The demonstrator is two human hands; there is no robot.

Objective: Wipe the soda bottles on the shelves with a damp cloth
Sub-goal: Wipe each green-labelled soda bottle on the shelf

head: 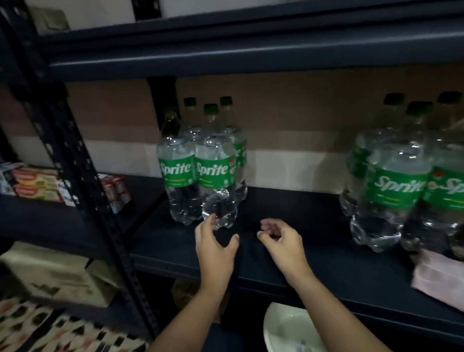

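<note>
Both hands empty: left hand (215,245) spread, reaching for near Sprite bottle (216,173); right hand (280,240) loosely curled. Grip w/ fingers around base; pink cloth (445,281) lying far right.

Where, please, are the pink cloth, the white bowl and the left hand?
pink cloth (445,279), head view, on its top face.
white bowl (286,329), head view, on its inner wall.
left hand (213,245), head view, on its back.

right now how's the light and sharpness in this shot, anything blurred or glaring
Head view: dim overall, the dark shelf nearly swallows detail; small glints on the left Sprite bottles; right bottles and pink cloth are softer toward the edge; wide-angle bends the upright post.
</note>
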